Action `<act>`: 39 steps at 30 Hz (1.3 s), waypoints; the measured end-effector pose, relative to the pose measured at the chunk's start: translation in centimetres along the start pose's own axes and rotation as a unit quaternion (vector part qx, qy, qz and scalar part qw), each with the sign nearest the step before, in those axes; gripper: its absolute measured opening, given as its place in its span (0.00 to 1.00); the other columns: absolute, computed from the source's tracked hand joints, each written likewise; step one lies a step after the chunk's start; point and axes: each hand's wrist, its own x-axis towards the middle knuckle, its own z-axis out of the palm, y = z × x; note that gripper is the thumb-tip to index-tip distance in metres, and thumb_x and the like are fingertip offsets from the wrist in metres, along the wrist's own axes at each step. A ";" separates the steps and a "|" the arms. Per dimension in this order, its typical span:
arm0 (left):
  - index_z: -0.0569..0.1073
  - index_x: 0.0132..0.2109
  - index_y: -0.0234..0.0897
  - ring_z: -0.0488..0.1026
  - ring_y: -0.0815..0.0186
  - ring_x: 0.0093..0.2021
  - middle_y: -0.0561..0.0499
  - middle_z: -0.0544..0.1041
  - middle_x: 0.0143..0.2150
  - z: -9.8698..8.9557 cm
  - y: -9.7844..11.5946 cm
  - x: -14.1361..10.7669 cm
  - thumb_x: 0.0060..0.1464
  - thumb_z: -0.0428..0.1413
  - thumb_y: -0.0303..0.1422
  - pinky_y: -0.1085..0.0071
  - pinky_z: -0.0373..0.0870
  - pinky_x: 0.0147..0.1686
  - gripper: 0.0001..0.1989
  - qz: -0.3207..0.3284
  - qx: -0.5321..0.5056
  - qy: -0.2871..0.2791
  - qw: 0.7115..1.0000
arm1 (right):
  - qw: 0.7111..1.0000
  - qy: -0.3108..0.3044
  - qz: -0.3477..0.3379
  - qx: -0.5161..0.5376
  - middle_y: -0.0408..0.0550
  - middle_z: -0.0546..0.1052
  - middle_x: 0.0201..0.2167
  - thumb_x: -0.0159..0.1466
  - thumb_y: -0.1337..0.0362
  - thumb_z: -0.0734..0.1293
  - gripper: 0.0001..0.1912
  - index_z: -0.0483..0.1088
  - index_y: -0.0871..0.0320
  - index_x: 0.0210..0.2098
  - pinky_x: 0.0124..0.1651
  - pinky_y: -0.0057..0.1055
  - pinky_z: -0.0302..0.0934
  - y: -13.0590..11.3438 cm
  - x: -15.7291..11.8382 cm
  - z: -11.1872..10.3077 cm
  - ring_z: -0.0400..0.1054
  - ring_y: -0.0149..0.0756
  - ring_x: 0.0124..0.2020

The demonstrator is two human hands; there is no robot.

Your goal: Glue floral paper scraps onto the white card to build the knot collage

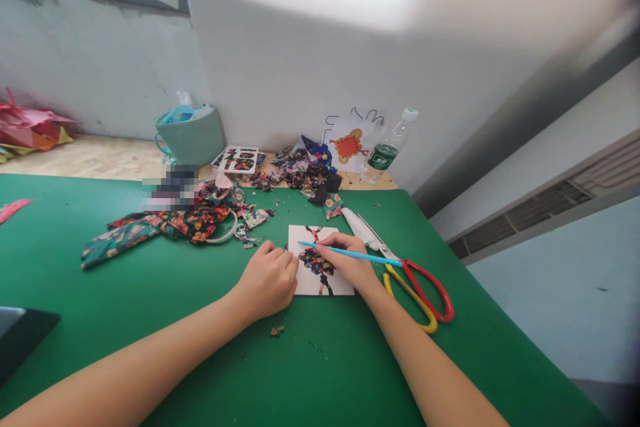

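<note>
Centre of frame, on the green mat: a white card lies flat, with a dark patterned fabric figure stuck on its face.

Left hand: loosely curled, knuckles up, resting on the mat at the card's left edge; fingertips touch that edge. It grasps nothing that I can see.

Right hand: lies across the card's right part, fingers pinched on a blue stick. The stick runs nearly level, its tip pointing left over the upper part of the figure; its tail points right, toward the scissors.

Scissors, red and yellow handles, lie on the mat just right of the right wrist, blades pointing to upper left. A white roll lies beside the blades.

Upper left of the card: a heap of floral cloth and loose scraps.

Far edge, by the wall: a teal basket, a patterned card, a pile of dark scraps, a sheet with a red and orange knot motif, a plastic bottle leaning.

One small scrap sits on the mat near the left wrist.
</note>
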 end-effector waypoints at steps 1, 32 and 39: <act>0.70 0.34 0.32 0.67 0.60 0.33 0.44 0.72 0.31 0.0 0.0 0.0 0.51 0.47 0.27 0.60 0.57 0.36 0.07 0.000 0.000 0.000 1.000 | 1.000 0.002 0.001 0.000 0.45 0.74 0.22 0.50 0.60 0.68 0.08 0.72 0.59 0.24 0.28 0.29 0.61 -0.1 0.0 0.0 0.67 0.33 0.25; 0.69 0.33 0.32 0.67 0.61 0.32 0.45 0.73 0.32 -0.1 -0.1 0.1 0.51 0.47 0.27 0.61 0.58 0.36 0.07 0.002 0.011 -0.008 1.000 | 0.996 0.076 0.024 -0.030 0.44 0.73 0.22 0.50 0.61 0.66 0.07 0.70 0.59 0.21 0.30 0.30 0.59 -0.4 0.3 -0.8 0.66 0.34 0.26; 0.69 0.33 0.32 0.67 0.61 0.33 0.45 0.73 0.32 0.0 -0.1 0.0 0.51 0.47 0.27 0.61 0.57 0.36 0.07 0.006 0.016 -0.003 1.000 | 0.999 0.007 0.005 0.050 0.43 0.73 0.24 0.50 0.60 0.68 0.08 0.68 0.59 0.24 0.30 0.28 0.61 -0.4 0.0 -0.4 0.66 0.32 0.26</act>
